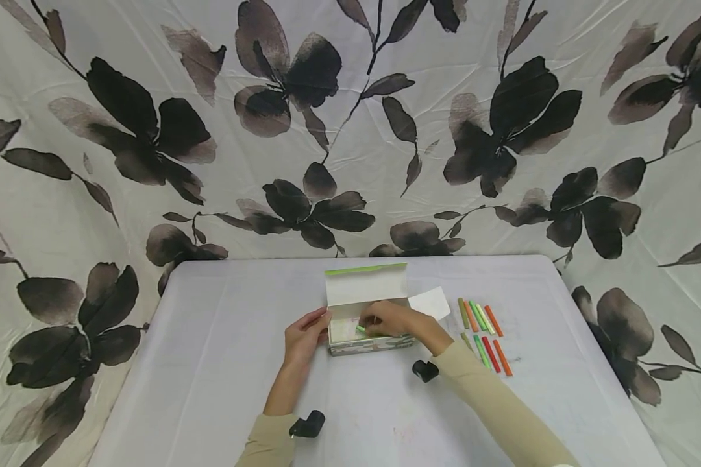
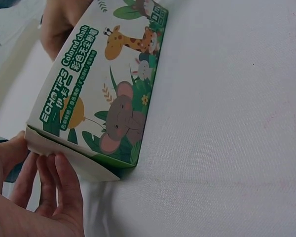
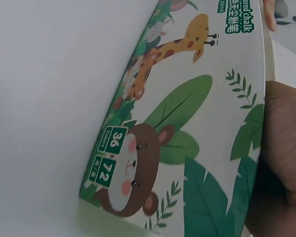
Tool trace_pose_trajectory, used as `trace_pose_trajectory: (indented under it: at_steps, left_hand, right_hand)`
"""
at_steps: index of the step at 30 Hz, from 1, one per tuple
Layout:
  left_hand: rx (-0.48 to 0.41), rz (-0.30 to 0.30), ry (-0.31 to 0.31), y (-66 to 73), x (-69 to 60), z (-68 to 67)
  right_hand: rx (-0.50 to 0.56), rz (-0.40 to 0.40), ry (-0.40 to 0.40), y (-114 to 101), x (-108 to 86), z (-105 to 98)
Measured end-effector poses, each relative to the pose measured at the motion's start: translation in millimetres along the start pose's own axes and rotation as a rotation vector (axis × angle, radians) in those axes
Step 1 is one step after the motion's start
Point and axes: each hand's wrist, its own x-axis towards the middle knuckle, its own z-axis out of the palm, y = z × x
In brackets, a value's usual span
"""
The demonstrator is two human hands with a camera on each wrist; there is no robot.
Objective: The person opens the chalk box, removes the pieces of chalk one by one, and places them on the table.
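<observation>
An open box of colored chalk (image 1: 370,346) stands on the table, its lid (image 1: 367,285) raised at the back. My left hand (image 1: 305,336) grips the box's left end; in the left wrist view its thumb and fingers pinch the white side flap (image 2: 74,160). My right hand (image 1: 388,319) reaches into the box with curled fingers. A green chalk stick (image 1: 360,329) pokes out at those fingertips and seems pinched between them. From the right wrist the box front (image 3: 187,123) hides the fingertips, and only part of the hand (image 3: 283,153) shows behind it.
Right of the box, chalk sticks lie in two rows: several in the back row, among them an orange stick (image 1: 493,321), and several in front, among them a red stick (image 1: 491,354). A white side flap (image 1: 432,303) sticks out toward them. Floral cloth hangs behind the white table (image 1: 222,363).
</observation>
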Motion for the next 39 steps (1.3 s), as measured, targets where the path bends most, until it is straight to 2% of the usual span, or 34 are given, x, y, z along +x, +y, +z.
trace_pose_trajectory:
  at_steps: [6, 18, 23, 26, 33, 39]
  left_hand:
    - [0.003, -0.011, 0.002, -0.8, 1.5, -0.4]
    - [0.009, 0.007, -0.002, -5.1, -1.5, 0.4]
    - [-0.003, 0.018, 0.005, -7.3, -3.6, 0.7]
    - [-0.004, 0.02, 0.012, -8.2, -4.3, 0.3]
    - [0.009, 0.014, 0.013, -11.4, -4.9, -1.2]
    - [0.015, 0.017, -0.001, -13.4, -6.1, -1.8]
  right_hand:
    - [0.03, -0.099, 0.103, 3.4, -11.6, -3.2]
    - [0.183, -0.109, 0.321, 5.1, -43.6, -19.4]
    - [0.208, -0.127, 0.403, 6.6, -58.9, -26.0]
    - [0.215, -0.117, 0.444, 8.1, -68.9, -29.1]
    - [0.292, 0.016, 0.458, 6.6, -95.3, -38.0]
    - [0.298, 0.082, 0.479, 8.5, -118.1, -41.4]
